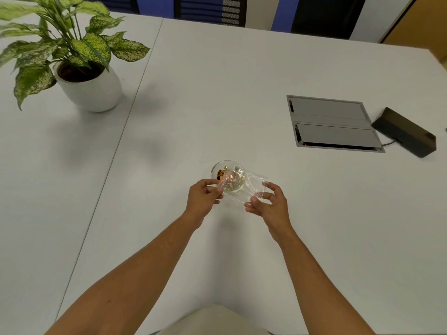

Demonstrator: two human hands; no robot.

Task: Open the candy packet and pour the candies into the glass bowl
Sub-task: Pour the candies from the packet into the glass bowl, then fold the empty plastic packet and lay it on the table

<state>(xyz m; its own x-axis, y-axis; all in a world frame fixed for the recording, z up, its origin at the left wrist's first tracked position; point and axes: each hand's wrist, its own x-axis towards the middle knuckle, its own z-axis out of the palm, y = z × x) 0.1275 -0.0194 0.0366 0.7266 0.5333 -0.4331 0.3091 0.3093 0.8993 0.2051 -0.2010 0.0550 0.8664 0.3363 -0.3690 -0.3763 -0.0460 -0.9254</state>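
Nearby – potted plant (pixel 72 59), floor box (pixel 333 123)

One head-worn wide-angle view looks forward and steeply down over a white table (pixel 242 93). Both forearms enter from the bottom edge and meet near the centre, where the hands are small, at arm's length. The plant (pixel 72 52) sits far left, a floor panel-like hatch (pixel 331 122) far right. Chairs line the top edge.
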